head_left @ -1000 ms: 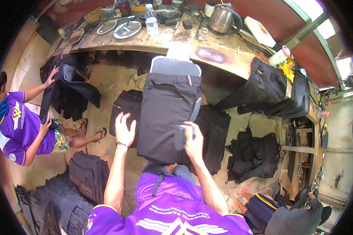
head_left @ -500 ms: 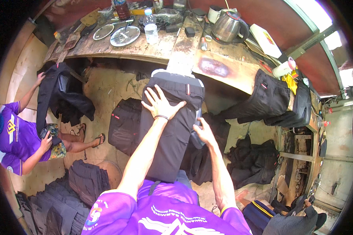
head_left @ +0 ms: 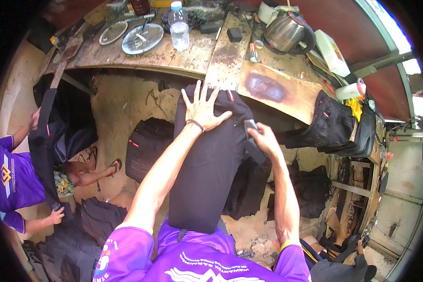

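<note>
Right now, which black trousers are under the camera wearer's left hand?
The middle trousers, top end at the wooden table's edge: the left hand spreads over them. The floor pair left of them and the pair draped at the table's right aren't.

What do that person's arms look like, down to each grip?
Short purple sleeves with yellow edging; the left one carries a printed logo. A thin dark wristband circles the left wrist; I see none on the right. Neither the left grip nor the right grip wears a glove.
</note>
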Demonstrator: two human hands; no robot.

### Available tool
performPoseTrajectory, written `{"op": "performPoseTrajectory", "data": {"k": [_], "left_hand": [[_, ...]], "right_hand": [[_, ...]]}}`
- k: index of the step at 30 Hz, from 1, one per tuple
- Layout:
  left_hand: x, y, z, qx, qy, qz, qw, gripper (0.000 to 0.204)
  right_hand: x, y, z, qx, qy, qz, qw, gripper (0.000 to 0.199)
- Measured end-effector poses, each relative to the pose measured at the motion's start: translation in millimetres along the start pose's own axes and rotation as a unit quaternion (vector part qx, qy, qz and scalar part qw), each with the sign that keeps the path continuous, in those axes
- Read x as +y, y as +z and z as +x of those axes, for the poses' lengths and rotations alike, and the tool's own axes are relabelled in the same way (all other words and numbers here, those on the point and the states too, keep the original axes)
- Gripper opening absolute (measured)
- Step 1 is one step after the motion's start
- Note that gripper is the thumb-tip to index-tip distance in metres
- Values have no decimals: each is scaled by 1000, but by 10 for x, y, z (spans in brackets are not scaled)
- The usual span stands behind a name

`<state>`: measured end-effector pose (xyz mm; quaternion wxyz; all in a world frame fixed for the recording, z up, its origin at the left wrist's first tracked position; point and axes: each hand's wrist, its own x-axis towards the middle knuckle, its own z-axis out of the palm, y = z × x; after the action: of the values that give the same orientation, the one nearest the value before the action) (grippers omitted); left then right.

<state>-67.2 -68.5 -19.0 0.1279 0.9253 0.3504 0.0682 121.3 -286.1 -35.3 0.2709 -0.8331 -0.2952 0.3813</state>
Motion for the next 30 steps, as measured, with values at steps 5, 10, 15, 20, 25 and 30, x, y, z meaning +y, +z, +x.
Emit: {"op": "performPoseTrajectory", "data": {"k": [5, 10, 15, 20, 25, 30], "left_hand": [[56, -47, 216, -4, -22, -11, 1000, 108], [-38, -16, 289, 28, 116, -45, 992, 106], [-104, 45, 341, 79, 153, -120, 978, 91], [43, -55, 414, 117, 188, -86, 971, 87], [67, -123, 595, -104, 184, -94, 973, 93], [-42, -10, 709, 12, 206, -136, 969, 102]], "right_hand": [[-551, -263, -32, 15, 28, -9, 999, 43], [-1058, 399, -943, 406, -169, -62, 896, 53], [-958, 1231, -1309, 331, -318, -193, 867, 47], [-865, 1337, -1209, 347, -309, -189, 865, 40], [-935, 1232, -1247, 317, -301, -201, 877, 38], [-919, 1234, -1194, 281, -293, -221, 887, 38]]}}
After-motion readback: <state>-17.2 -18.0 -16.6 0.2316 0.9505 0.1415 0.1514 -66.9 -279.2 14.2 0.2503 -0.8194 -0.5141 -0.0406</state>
